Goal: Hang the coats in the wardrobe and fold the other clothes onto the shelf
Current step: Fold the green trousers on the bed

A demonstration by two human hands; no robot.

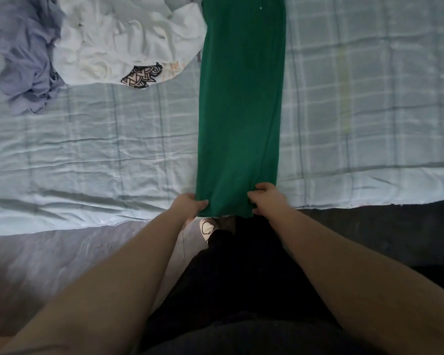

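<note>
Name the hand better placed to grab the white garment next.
Left, probably. The left hand pinches the near left corner of the green garment, on the same side as the white garment; the right hand would have to cross over it.

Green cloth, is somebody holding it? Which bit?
Yes. The left hand grips the green cloth at its near left corner, the right hand at its near right corner.

A bed [87, 155] fills most of the view. Its sheet [369, 111] is pale blue with thin crossing lines and many creases. A lilac cloth [62, 265] hangs at the near left edge. The near right is dark.
</note>
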